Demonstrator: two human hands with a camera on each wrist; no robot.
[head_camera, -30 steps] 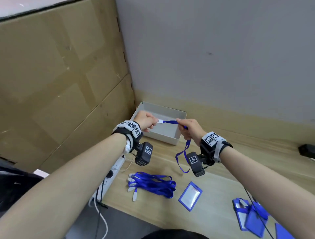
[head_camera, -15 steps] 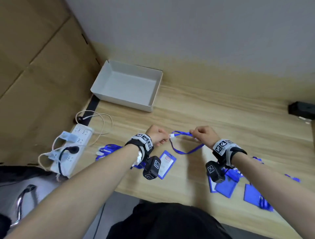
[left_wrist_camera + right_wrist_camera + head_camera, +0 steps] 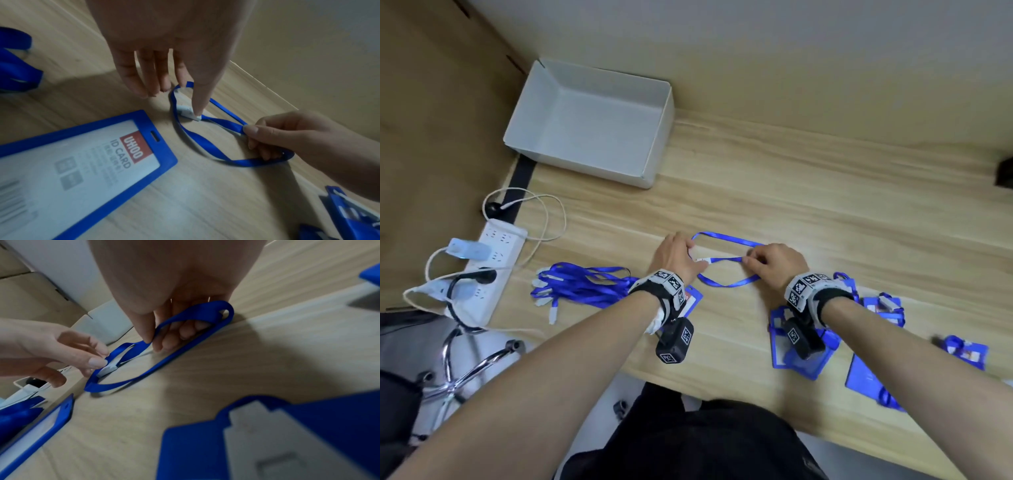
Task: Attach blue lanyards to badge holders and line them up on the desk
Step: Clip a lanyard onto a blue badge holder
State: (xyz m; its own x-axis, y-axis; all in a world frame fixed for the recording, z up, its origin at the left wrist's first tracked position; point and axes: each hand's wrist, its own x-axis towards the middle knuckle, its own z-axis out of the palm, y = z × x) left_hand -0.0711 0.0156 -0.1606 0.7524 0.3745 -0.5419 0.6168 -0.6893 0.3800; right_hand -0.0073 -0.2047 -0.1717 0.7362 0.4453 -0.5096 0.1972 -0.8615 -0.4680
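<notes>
A blue lanyard lies looped on the wooden desk between my hands. My left hand presses one straight digit on its white clip; the other fingers stay straight beside it. My right hand pinches the strap between thumb and forefinger, and the loop passes round its curled fingers. An empty blue badge holder lies under my left wrist.
A bundle of spare lanyards lies left of my left arm. Several badge holders with lanyards lie at the near right. A white open box stands at the back left, a power strip with cables off the desk's left edge.
Both hands came down from in front of the white box to the desk, laying the lanyard flat. My left hand went from holding the clip to pressing it down.
</notes>
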